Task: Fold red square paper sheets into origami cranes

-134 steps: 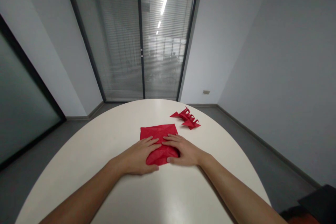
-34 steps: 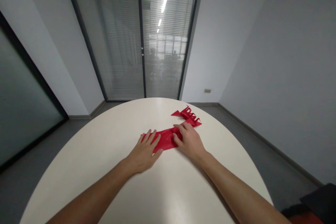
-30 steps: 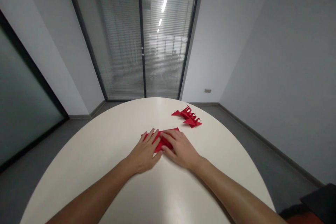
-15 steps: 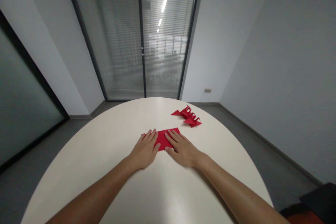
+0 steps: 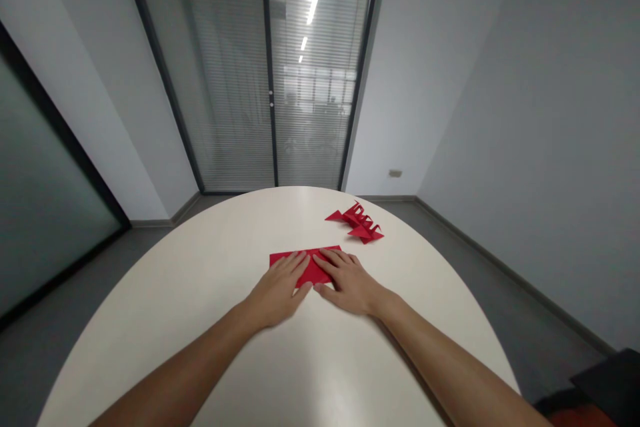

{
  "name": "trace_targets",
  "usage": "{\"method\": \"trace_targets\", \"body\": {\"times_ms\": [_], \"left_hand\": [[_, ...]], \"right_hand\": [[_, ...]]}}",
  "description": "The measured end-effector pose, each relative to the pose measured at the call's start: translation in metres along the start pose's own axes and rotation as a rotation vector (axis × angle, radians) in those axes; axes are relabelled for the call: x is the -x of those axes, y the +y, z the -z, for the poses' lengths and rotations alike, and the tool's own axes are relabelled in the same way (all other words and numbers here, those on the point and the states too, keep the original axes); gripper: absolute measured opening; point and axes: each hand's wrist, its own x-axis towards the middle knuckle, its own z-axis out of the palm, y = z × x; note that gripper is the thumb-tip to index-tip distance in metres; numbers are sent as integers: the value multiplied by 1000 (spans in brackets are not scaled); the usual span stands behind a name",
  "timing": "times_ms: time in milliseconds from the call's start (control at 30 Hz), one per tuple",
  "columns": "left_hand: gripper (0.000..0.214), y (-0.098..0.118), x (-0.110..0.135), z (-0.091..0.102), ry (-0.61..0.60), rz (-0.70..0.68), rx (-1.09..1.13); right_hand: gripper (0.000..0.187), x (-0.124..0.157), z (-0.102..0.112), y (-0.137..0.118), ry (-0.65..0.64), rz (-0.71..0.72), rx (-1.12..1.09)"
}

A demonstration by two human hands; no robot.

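A folded sheet of red paper lies flat on the white round table, its long sides running left to right. My left hand rests flat on its left part with fingers stretched out. Across the right part lies my right hand, palm down and fingers extended. The two hands nearly meet at the thumbs, and they cover much of the sheet. Beyond my right hand stand several folded red paper cranes, clustered in a slanting row.
A glass partition with blinds rises past the table's far edge. Grey walls flank it, with a wall socket low on the right one. A dark object, perhaps a chair, is at the lower right.
My left hand has slid right along the paper, uncovering its upper left corner. My right hand has shifted slightly, its fingers still spread on the sheet. The cranes have not moved.
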Motion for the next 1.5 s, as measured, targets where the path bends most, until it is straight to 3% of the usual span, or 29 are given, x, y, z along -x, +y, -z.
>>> {"method": "trace_targets", "body": {"times_ms": [100,333,433,533,633,733,800,967,1100,1233,1500], "left_hand": [[60,-1,1,-6,-48,105,-75],[59,-13,1,-19,12,327,-184],[62,-18,0,-17,125,410,-208],[60,-13,0,-10,297,284,-186],[59,-3,0,-5,248,128,-85],[62,1,1,-6,72,160,-31],[63,-1,0,-9,31,211,-33],[55,-12,-2,-13,147,306,-65],[49,-13,-2,-8,252,202,-22],[42,-6,-2,-2,159,54,92],[28,-2,-1,6,124,75,97]], "right_hand": [[67,0,3,-2,9,12,11],[66,2,5,2,5,40,-15],[65,3,2,7,15,47,-32],[65,3,2,8,30,56,-49],[64,1,4,5,33,66,-55],[65,0,5,4,24,64,-54],[66,1,4,5,14,60,-54],[64,3,-2,11,19,74,-70],[61,4,-4,12,46,93,-80],[57,3,-4,12,88,113,-88],[49,2,-4,11,157,165,-111]]}}
